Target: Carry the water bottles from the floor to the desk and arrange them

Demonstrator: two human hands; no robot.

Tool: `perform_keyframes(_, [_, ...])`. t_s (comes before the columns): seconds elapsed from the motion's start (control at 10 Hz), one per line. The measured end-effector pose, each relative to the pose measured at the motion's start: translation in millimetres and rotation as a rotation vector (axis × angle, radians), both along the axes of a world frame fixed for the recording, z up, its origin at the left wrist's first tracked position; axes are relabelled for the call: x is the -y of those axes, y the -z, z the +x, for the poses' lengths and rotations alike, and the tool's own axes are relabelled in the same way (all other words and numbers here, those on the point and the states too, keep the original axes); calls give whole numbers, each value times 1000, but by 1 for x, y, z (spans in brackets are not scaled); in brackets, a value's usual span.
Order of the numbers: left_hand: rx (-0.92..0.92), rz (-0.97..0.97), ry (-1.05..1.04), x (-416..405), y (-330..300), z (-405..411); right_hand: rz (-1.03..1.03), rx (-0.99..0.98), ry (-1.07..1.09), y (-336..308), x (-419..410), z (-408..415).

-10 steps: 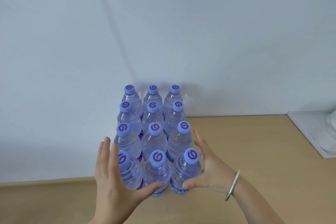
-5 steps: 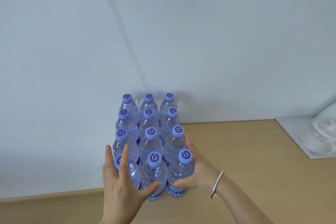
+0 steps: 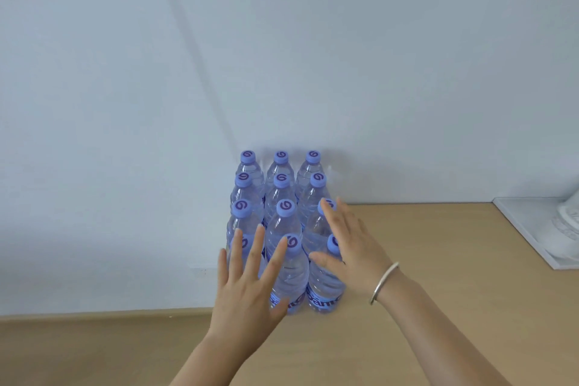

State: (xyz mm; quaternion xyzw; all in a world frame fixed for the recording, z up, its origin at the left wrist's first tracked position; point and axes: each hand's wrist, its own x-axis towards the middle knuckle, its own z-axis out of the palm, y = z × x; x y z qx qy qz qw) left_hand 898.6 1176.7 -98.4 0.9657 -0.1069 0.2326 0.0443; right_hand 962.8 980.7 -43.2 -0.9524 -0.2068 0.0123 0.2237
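From the head view, twelve clear plastic water bottles with lilac-blue screw caps (image 3: 283, 230) stand upright on the light wooden table (image 3: 438, 260), packed in a block three across and four deep, the far row close against the pale wall (image 3: 282, 56). The block's long axis runs straight away from the person, and each bottle's own axis is vertical. The left hand (image 3: 250, 288) is spread wide, fingers straight and fanned, lying in front of the near-left bottle (image 3: 241, 257) and partly over the near-middle one; whether the palm actually touches plastic cannot be told. The right hand (image 3: 351, 244) is likewise flat and open, its fingers straight along the right flank of the block beside the third-row cap, thumb reaching across the near-right bottle (image 3: 326, 288). Neither hand holds anything. A silver bangle (image 3: 383, 283) sits on the right wrist. The bottles lie directly ahead of both hands and between them, the left hand nearer the front face, the right nearer the side, so any further squaring-up would likely be a push inward and toward the wall. A white tray-like object (image 3: 539, 229) lies at the right edge, well apart.
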Motion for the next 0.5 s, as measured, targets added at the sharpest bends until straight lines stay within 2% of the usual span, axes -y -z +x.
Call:
perform_keyframes(0.1, [20, 54, -33, 2, -2, 4, -136, 23, 34, 2, -4, 6])
perform_keyframes(0.3, [-8, 80, -73, 6, -11, -9, -222, 8, 26, -8, -1, -3])
perform_keyframes(0.4, [-103, 96, -120, 2, -12, -21, -170, 138, 21, -13, 7, -20])
perform_keyframes(0.5, [-206, 83, -163, 4, -33, -44, -161, 186, 20, -17, 18, -46])
